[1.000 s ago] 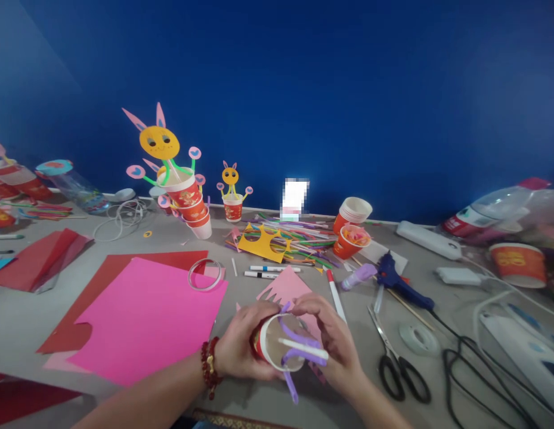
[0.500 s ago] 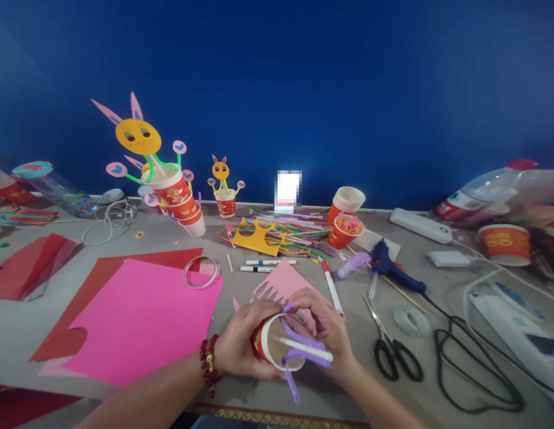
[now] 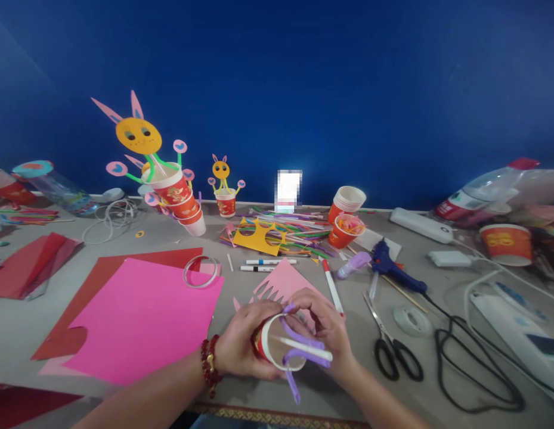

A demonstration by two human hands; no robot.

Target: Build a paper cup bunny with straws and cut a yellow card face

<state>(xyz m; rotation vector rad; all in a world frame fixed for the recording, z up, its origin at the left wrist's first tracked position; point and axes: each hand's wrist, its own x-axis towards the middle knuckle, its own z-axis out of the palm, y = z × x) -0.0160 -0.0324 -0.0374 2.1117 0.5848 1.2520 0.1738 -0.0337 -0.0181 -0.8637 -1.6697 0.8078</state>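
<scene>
A red-and-white paper cup [image 3: 270, 333] lies tilted in my left hand [image 3: 241, 339], its mouth facing me and to the right. My left fingers are wrapped round its side. Purple pipe cleaners [image 3: 293, 388] stick out of the cup, one arm bent over the near rim and another over the far rim. A white stick [image 3: 310, 348] runs out between two of them. My right hand [image 3: 328, 325] is closed at the far rim, its fingertips on the purple pipe cleaner there; part of the grip is hidden. Pink paper with a jagged edge [image 3: 283, 280] lies beneath the hands.
Bright pink paper [image 3: 151, 322] and a tape roll [image 3: 200, 272] are on the left. Scissors [image 3: 390, 345], clear tape [image 3: 411, 322] and a blue glue gun [image 3: 397, 271] with its cord lie right. Behind stand stacked cups with a rabbit figure [image 3: 138, 136], and scattered pipe cleaners [image 3: 299, 229].
</scene>
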